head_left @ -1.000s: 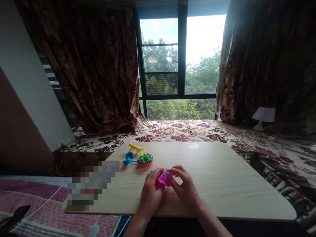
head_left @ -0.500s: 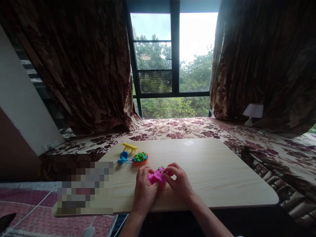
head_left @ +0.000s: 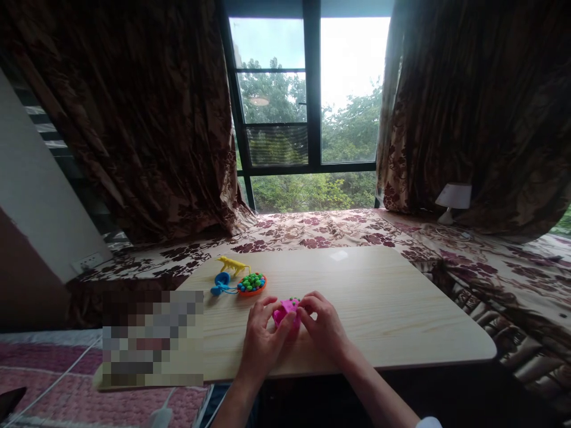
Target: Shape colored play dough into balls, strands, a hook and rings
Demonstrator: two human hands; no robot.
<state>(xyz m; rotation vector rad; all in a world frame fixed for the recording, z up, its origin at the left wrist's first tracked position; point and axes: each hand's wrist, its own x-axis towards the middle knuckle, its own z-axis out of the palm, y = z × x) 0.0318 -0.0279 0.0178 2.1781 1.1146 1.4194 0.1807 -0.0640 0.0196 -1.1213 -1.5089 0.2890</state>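
Between my hands, near the front edge of the table, is a pink piece that looks like modelling clay, with small green balls on its far right part. My left hand is closed on its left side, thumb at the front and fingers behind. At the right side, the thumb and forefinger of my right hand pinch its edge; whether a ball is between those fingertips I cannot make out. Beyond my left hand sits an orange dish heaped with green and blue balls.
Left of the dish lie a blue cup-like toy and a yellow animal figure. A blurred-out patch covers the table's left end. Behind the table runs a flower-patterned ledge with a white lamp on it.
My left thumb has moved in across the front of the pink clay, and the clay looks more bunched and upright. My right hand stays at its right side. The whole view has shifted slightly.
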